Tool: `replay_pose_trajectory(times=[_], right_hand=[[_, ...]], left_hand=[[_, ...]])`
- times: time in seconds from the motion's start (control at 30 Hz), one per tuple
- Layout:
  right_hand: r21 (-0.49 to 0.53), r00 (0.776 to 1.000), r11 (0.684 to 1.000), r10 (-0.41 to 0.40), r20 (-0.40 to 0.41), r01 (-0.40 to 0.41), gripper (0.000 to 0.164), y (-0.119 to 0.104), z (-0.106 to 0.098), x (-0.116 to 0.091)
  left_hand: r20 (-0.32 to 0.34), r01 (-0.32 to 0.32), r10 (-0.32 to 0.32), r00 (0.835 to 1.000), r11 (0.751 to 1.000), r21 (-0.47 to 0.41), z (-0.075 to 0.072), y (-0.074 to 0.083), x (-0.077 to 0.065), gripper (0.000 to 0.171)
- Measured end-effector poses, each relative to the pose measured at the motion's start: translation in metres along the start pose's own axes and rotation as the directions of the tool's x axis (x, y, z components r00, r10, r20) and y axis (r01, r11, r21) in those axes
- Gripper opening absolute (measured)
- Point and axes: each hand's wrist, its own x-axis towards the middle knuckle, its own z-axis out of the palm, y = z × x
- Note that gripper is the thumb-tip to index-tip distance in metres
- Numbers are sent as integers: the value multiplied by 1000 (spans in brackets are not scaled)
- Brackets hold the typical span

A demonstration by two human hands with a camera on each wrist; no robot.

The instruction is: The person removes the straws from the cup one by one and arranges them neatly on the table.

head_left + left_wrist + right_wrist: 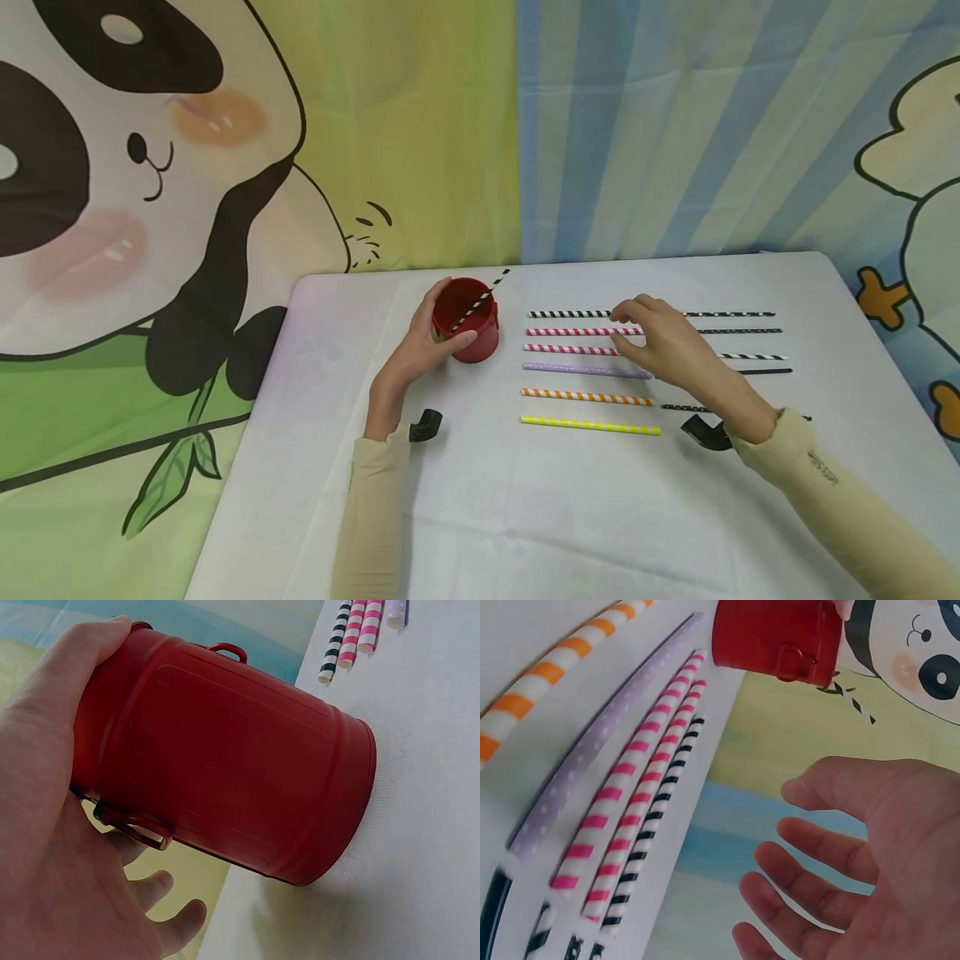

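A small red bucket (480, 343) stands on the white table, with one black-and-white striped straw (480, 302) leaning inside it and poking past its rim. My left hand (417, 343) grips the bucket's upper side, thumb and fingers spread around it; in the left wrist view the bucket (225, 757) shows its small loop handles. My right hand (667, 343) hovers over the rows of straws, fingers loosely bent and apart. Nothing lies between them in the right wrist view. Beneath it are a black-striped straw (566, 314), pink-striped straws (573, 332) and a purple dotted straw (577, 368).
Nearer the front lie an orange-striped straw (585, 397) and a yellow straw (585, 426). Several black patterned straws (738, 331) form a second column at the right, partly behind the right hand. A printed panda curtain (420, 125) hangs behind the table.
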Motion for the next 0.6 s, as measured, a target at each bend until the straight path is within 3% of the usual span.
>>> replay_pose_trajectory(times=[0.37,0.6], right_hand=[[277,997,959,71,-8,-66,21,-14,17,23],[445,991,887,130,15,-123,23,-28,26,34]], left_hand=[[-4,2,-2,1000,1000,1,0,0,0,91],[-2,-1,1,1000,1000,-6,0,-1,0,93]])
